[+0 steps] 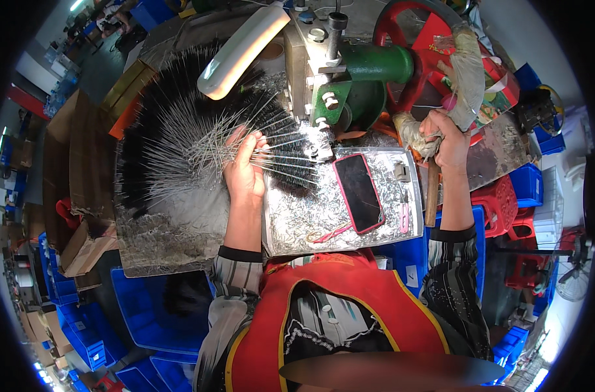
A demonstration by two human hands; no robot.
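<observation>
My left hand (245, 166) is closed around the thin wire stems of several black-bristled twisted-wire brushes (291, 157). A large fanned heap of such brushes (180, 124) lies under and beyond it, stems toward the middle. The held brush ends reach toward the small lit metal jaw (320, 144) of a green hand press (376, 63). At the right, my right hand (451, 140) is wrapped around the lower part of the press's cloth-wrapped lever (468, 78); part of the grip is hidden by the fingers. A wooden stick (433, 196) hangs just below this hand.
A metal tray (288, 228) strewn with wire bits holds a pink-cased phone (359, 193) and a pink-handled small tool (404, 215). A white lamp (242, 52) overhangs the brushes. The red handwheel (402, 78) stands behind. Blue bins (147, 313) and red stools (497, 206) surround the bench.
</observation>
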